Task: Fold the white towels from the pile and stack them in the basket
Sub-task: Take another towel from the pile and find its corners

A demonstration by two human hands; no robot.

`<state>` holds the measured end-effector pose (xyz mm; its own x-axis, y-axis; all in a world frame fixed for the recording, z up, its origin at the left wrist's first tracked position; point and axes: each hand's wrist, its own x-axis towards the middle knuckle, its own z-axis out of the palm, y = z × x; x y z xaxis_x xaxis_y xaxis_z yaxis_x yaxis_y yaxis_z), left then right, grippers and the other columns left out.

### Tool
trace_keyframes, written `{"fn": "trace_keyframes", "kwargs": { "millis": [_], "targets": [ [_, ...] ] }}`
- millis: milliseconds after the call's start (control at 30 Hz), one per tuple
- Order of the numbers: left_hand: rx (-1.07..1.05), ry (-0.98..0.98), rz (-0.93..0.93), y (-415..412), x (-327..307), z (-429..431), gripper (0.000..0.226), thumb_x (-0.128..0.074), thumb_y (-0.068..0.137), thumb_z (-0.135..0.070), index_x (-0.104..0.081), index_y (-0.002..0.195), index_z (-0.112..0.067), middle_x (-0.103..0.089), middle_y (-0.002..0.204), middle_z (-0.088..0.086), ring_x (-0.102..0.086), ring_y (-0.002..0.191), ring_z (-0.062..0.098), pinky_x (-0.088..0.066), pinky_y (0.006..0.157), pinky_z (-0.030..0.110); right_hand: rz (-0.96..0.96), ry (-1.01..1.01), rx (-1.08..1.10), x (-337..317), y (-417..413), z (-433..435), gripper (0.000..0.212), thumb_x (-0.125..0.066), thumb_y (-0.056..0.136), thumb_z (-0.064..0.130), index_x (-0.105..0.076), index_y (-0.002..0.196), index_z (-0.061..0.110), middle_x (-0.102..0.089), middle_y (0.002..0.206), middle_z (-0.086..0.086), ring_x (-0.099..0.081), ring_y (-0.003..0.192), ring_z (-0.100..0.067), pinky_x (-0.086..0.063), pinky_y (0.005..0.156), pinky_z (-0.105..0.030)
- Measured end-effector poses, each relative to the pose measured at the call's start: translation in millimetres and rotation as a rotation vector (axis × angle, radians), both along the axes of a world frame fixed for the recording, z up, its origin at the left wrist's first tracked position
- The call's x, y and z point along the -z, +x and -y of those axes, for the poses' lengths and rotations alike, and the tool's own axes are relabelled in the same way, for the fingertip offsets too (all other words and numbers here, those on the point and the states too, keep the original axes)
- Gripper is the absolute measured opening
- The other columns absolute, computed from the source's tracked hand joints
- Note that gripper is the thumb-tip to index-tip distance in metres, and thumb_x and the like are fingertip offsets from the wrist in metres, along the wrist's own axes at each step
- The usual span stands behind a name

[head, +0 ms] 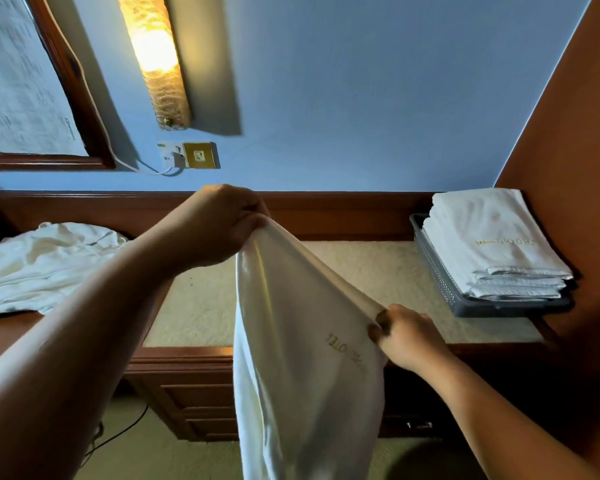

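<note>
A white towel point(291, 341) is held up over the bench point(361, 271), pinched by the left hand point(222, 226) and right hand point(406, 334). Folded towels point(492, 244) are already stacked in the basket point(440, 282); an unfolded pile point(45, 261) is left.

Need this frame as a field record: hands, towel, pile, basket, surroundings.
left hand: raised, grips top edge of held towel
right hand: lower, pinches the same edge
held towel: white, hangs below both hands in front of the desk; gold lettering near right hand
pile: crumpled white towels, desk's left end
basket: grey, desk's right end, holds folded towels
wall lamp: lit
</note>
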<state>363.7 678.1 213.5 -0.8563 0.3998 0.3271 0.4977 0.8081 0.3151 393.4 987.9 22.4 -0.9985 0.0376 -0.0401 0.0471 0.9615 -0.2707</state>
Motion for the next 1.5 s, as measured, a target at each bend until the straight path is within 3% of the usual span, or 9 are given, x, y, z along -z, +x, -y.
{"fn": "trace_keyframes", "kwargs": {
  "millis": [200, 333, 467, 667, 767, 967, 1033, 1267, 1500],
  "targets": [
    [0.004, 0.679, 0.583, 21.5, 15.3, -21.8, 0.023, -0.059, 0.098, -0.011, -0.078, 0.106, -0.021, -0.075, 0.092, 0.009, -0.073, 0.080, 0.019, -0.062, 0.073, 0.034, -0.373, -0.449, -0.106, -35.8, 29.4, 45.3, 0.032, -0.075, 0.081, 0.049, -0.058, 0.102, 0.032, -0.054, 0.096, 0.016, -0.056, 0.086, -0.004, -0.046, 0.067, -0.013],
    [0.032, 0.834, 0.737, 32.9, 20.4, -54.5, 0.021, -0.057, 0.098, -0.003, -0.076, 0.105, -0.010, -0.072, 0.078, 0.013, -0.063, 0.057, 0.015, -0.057, 0.057, 0.023, -0.213, -0.689, -0.207, -73.0, 54.6, 90.7, 0.058, -0.074, 0.070, 0.068, -0.046, 0.115, 0.045, -0.057, 0.104, 0.026, -0.056, 0.098, 0.006, -0.051, 0.073, -0.012],
    [0.127, 0.811, 0.661, 29.3, 16.6, -69.8, 0.017, -0.060, 0.098, -0.008, -0.077, 0.101, -0.011, -0.076, 0.083, 0.012, -0.066, 0.061, 0.016, -0.054, 0.059, 0.022, -0.543, -0.737, -0.132, -82.9, 42.1, 98.0, 0.016, -0.067, 0.089, 0.032, -0.053, 0.082, 0.032, -0.058, 0.070, 0.012, -0.058, 0.067, -0.004, -0.041, 0.057, -0.007],
    [0.299, 0.698, 0.450, 6.9, 16.9, -55.1, 0.030, -0.054, 0.092, -0.021, -0.072, 0.116, -0.019, -0.072, 0.101, -0.004, -0.061, 0.089, 0.018, -0.051, 0.086, 0.026, -0.681, -0.906, -0.172, -117.8, 32.9, 82.5, 0.019, -0.054, 0.092, 0.024, -0.065, 0.077, 0.029, -0.068, 0.075, 0.009, -0.060, 0.061, 0.004, -0.041, 0.053, -0.007],
    [0.426, 0.653, 0.649, 3.4, 36.7, -53.1, 0.037, -0.054, 0.095, -0.024, -0.063, 0.130, -0.014, -0.067, 0.129, 0.003, -0.061, 0.122, 0.021, -0.046, 0.109, 0.043, -0.694, -0.895, -0.231, -133.7, 33.0, 76.5, 0.028, -0.052, 0.091, 0.017, -0.063, 0.074, 0.037, -0.059, 0.059, 0.020, -0.054, 0.056, 0.006, -0.038, 0.054, -0.007],
    [0.553, 1.006, 0.873, 10.1, 73.8, -58.4, 0.062, -0.070, 0.094, -0.032, -0.047, 0.115, 0.021, -0.056, 0.111, 0.037, -0.048, 0.105, 0.035, -0.036, 0.097, 0.052, -0.714, -0.877, -0.237, -156.8, 25.7, 64.8, 0.021, -0.053, 0.094, 0.031, -0.062, 0.077, 0.025, -0.064, 0.068, 0.017, -0.060, 0.066, 0.004, -0.042, 0.062, -0.009],
    [0.529, 1.047, 0.831, 14.9, 75.7, -63.1, 0.055, -0.070, 0.093, -0.037, -0.053, 0.110, 0.013, -0.057, 0.104, 0.040, -0.049, 0.098, 0.034, -0.041, 0.088, 0.049, -0.698, -0.844, -0.255, -158.9, 23.8, 61.6, 0.025, -0.052, 0.093, 0.039, -0.063, 0.082, 0.020, -0.066, 0.073, 0.003, -0.061, 0.068, -0.006, -0.045, 0.062, -0.017],
    [0.219, 0.835, 0.153, 34.9, 54.9, -81.3, 0.018, -0.058, 0.094, -0.036, -0.058, 0.084, -0.021, -0.056, 0.069, 0.001, -0.048, 0.061, 0.005, -0.038, 0.055, 0.022, -0.732, -0.304, -0.354, -186.4, 9.5, 39.4, 0.036, -0.056, 0.078, 0.004, -0.062, 0.106, 0.027, -0.060, 0.086, 0.021, -0.059, 0.079, 0.005, -0.041, 0.069, -0.006],
    [0.302, 0.700, -0.085, 40.1, 50.3, -90.6, 0.006, -0.063, 0.098, -0.027, -0.059, 0.095, -0.025, -0.055, 0.071, -0.012, -0.047, 0.058, 0.004, -0.035, 0.054, 0.015, -0.711, 0.227, -0.502, -207.5, -5.8, 40.8, 0.022, -0.047, 0.072, 0.001, -0.048, 0.067, 0.023, -0.043, 0.061, 0.006, -0.034, 0.059, -0.016, -0.012, 0.054, -0.017]
  ]
}}
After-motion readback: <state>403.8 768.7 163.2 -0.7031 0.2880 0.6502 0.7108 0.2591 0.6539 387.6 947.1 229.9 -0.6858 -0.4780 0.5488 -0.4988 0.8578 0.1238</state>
